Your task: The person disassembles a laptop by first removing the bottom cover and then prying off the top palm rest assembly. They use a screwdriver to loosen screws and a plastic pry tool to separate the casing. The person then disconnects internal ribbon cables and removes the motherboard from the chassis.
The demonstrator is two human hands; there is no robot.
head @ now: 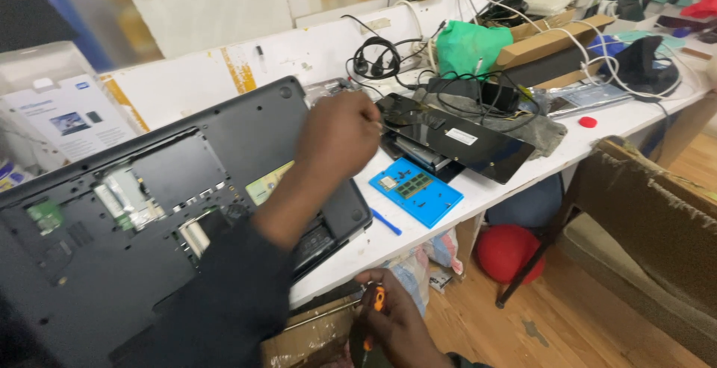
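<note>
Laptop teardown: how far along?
Done: the laptop lies bottom up with a bay cover off, boards exposed; memory sticks sit on the blue mat. In hand: the right hand grips an orange-handled screwdriver; the left hand is fisted over the rear edge. Left: the base shell is still on.

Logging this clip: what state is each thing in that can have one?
Laptop: upside down, bottom panel off, boards exposed.
Left hand: closed in a fist over the laptop's edge.
Right hand: grip shut on orange-handled screwdriver.
Blue mat: flat, memory module on it.
</note>
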